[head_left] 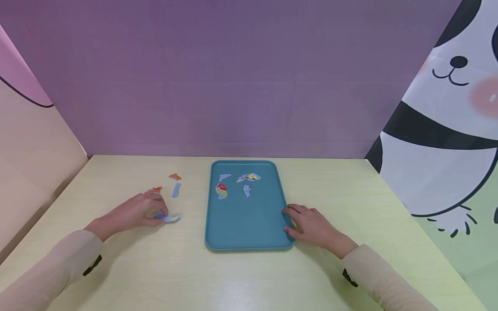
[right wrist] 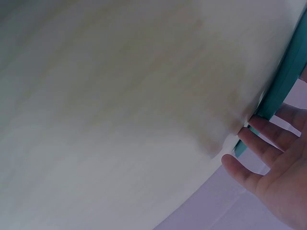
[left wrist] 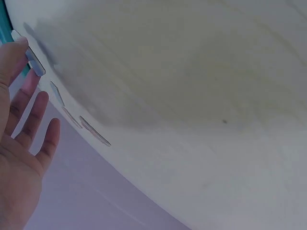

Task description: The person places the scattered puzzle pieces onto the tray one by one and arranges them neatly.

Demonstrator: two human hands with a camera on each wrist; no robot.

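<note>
Deftly, a person's left hand (head_left: 140, 211) pinches a thin, irregular light-blue piece with yellow markings (head_left: 171, 218) between thumb and finger at the left of a pale yellow tabletop (head_left: 249, 280), its remaining fingers spread in the left wrist view. Near that hand lie a small jagged orange piece (head_left: 175, 176), a narrow light-blue strip (head_left: 176, 190) and a second orange piece (head_left: 156, 189), partly hidden behind the knuckles. The right hand (head_left: 313, 226), fingers apart and loosely extended, touches the right rim of a rectangular teal tray (head_left: 249, 229). Four flat, irregular pieces rest in the tray's far part, among them a red-and-yellow one (head_left: 221, 191) near its left rim. A purple wall (head_left: 233, 86) stands behind.
</note>
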